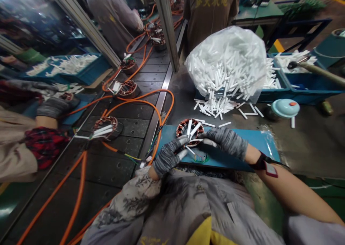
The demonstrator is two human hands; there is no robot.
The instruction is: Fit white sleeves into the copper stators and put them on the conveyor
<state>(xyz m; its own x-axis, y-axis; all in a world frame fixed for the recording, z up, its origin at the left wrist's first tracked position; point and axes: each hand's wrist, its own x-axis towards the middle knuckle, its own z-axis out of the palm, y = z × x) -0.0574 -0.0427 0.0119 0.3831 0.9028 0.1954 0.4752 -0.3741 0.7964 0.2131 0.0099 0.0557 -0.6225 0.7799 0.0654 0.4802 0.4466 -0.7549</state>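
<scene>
Though both hands (166, 158) (229, 141) touch the copper-wound ring (179, 130), grip is unclear.

- A tall metal post (167, 26).
- Just right of the post, a person in brown (211, 20).
- Left of it, a person in gray (114, 22).
- Far right of it, a pot with a blue lid (285, 109) and a long-handled tool (319, 70).
</scene>
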